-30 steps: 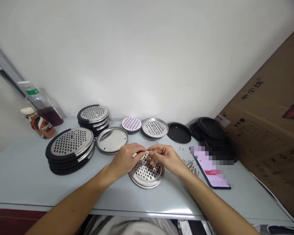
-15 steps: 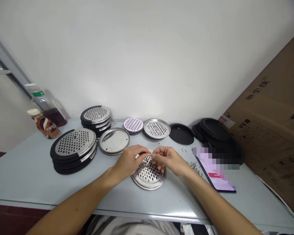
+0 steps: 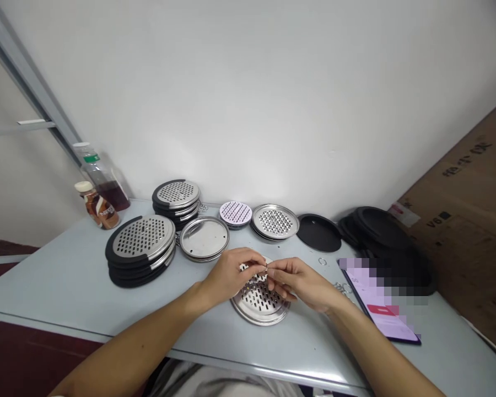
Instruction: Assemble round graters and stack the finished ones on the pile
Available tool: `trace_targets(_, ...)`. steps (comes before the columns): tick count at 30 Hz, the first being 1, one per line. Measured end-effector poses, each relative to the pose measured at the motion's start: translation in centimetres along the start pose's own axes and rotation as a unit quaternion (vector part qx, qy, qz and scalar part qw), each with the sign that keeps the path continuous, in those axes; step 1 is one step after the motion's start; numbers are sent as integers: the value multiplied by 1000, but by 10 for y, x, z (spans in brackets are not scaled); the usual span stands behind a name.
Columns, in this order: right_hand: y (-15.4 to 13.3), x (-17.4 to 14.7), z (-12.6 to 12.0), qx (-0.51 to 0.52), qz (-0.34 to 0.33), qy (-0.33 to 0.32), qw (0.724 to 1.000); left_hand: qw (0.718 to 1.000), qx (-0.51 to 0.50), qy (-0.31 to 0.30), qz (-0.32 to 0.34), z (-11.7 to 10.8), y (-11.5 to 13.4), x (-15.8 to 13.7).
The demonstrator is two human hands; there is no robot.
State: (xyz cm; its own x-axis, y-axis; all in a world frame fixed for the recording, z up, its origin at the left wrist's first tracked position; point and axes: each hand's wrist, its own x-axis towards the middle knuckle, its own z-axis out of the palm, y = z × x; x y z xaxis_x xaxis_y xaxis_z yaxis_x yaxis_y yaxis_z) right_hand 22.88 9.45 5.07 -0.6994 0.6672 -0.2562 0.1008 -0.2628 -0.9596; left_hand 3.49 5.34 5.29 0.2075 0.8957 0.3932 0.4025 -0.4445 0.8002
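From the head camera I take clock hours around the steel grater disc (image 3: pixel 261 311), which lies on the desk (image 3: pixel 215 333) at centre, under my hands; at ten o'clock stands a clear bottle (image 3: pixel 104 175) with dark red liquid (image 3: pixel 116 198) in its lower part, and just before it a smaller brown bottle (image 3: pixel 101 212), capped, its contents hidden from me; toward two o'clock is a cardboard carton (image 3: pixel 471 220), and I cannot see what it holds.

My left hand (image 3: pixel 230 275) and right hand (image 3: pixel 308 282) meet above the disc's far edge; the fingers of both are pinched narrow on a small metal piece (image 3: pixel 267 269), too tiny for me to make out.

A stack of black-edged graters (image 3: pixel 140 248) sits at ten o'clock, a rear stack (image 3: pixel 176 199) behind it; a plain metal plate (image 3: pixel 204 237) lies between ten and eleven, a lilac disc (image 3: pixel 235 213) between eleven and twelve, more steel graters (image 3: pixel 275 221) near twelve; a flat black disc (image 3: pixel 319 232) is between one and two, a black pile (image 3: pixel 380 229) at two, partly pixelated; a single ring (image 3: pixel 322 261) lies toward two; a phone (image 3: pixel 382 300) lies at three, and my right forearm partly hides the loose rings (image 3: pixel 345 288) beside it.
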Motion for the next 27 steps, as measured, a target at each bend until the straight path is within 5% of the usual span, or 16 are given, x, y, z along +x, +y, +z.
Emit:
trace_targets(22, 2, 4, -6, 20, -9, 38, 999, 997, 62, 3, 41, -1, -7, 1)
trace_targets(27, -1, 0, -5, 29, 14, -1, 999, 997, 62, 2, 46, 0, -7, 2)
